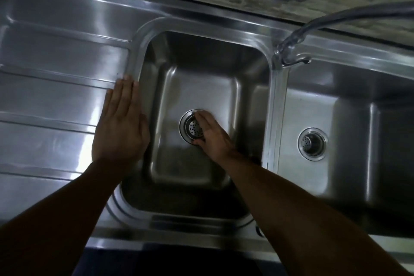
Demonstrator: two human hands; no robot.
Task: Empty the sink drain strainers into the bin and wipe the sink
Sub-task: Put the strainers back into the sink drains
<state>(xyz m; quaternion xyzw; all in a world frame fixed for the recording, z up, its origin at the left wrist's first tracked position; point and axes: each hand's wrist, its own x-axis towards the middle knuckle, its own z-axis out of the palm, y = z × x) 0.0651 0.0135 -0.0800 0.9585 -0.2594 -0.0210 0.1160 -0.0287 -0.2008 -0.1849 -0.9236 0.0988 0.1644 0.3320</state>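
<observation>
In the head view, looking down on a steel double sink (276,101) set into the worktop, both strainers sit in their drains: the left strainer (194,129) in the floor of the left basin (201,63), the right strainer (310,143) in the right basin (358,119), untouched. The left hand (122,119) lies flat, fingers straight and together, holding nothing, its palm on the rim where the draining board (56,87) meets the left basin. The right hand (211,135) reaches down into that basin, its fingers bent over the far and right side of the left strainer and its thumb at the near edge of the drain ring; blur hides whether they have closed on it. The tap (291,49) hangs over the divider between the basins. No bin and no cloth are in view.

The step in hand looks like the first one, lifting out the left strainer. The next move probably calls for a firm pinch on its rim or knob, a straight lift clear of the ring, and keeping it level so nothing spills on the way to the bin
</observation>
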